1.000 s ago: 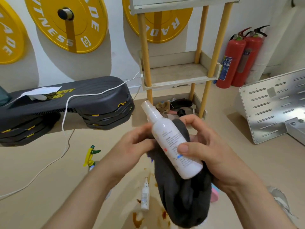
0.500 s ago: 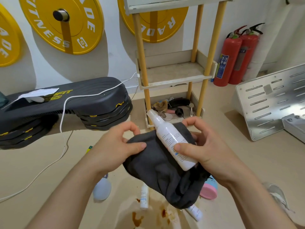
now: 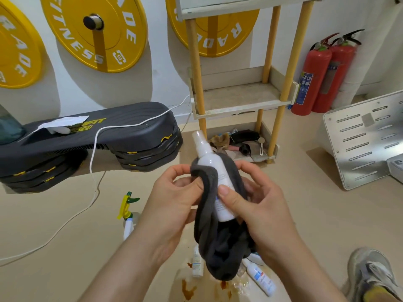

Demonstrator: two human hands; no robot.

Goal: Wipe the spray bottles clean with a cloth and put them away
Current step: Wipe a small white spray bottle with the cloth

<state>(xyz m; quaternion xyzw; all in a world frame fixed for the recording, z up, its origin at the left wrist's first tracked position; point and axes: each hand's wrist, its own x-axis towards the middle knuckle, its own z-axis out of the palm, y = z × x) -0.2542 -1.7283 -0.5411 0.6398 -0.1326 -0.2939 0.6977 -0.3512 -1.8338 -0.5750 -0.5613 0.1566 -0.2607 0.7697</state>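
A white spray bottle (image 3: pixel 214 168) stands nearly upright in front of me, its nozzle pointing up and away. My right hand (image 3: pixel 253 199) grips its lower half, thumb across the label. A dark grey cloth (image 3: pixel 220 243) is wrapped round the bottle's left side and hangs below it. My left hand (image 3: pixel 174 192) pinches the cloth against the bottle. On the floor below lie two small white bottles, one (image 3: pixel 197 262) to the left and one (image 3: pixel 260 277) to the right, and a yellow-green trigger sprayer (image 3: pixel 127 209) stands further left.
A wooden shelf rack (image 3: pixel 239 99) stands against the wall, clutter in its bottom tray. Black stacked step platform (image 3: pixel 91 144) with a white cable left. Two red fire extinguishers (image 3: pixel 322 75) and a metal panel (image 3: pixel 359 136) right. Brown stains (image 3: pixel 189 290) mark the floor. My shoe (image 3: pixel 370 275) at bottom right.
The bottle has turned more upright. My left hand has drawn the cloth up and round the bottle's left side, where it was spread out flat beneath before.
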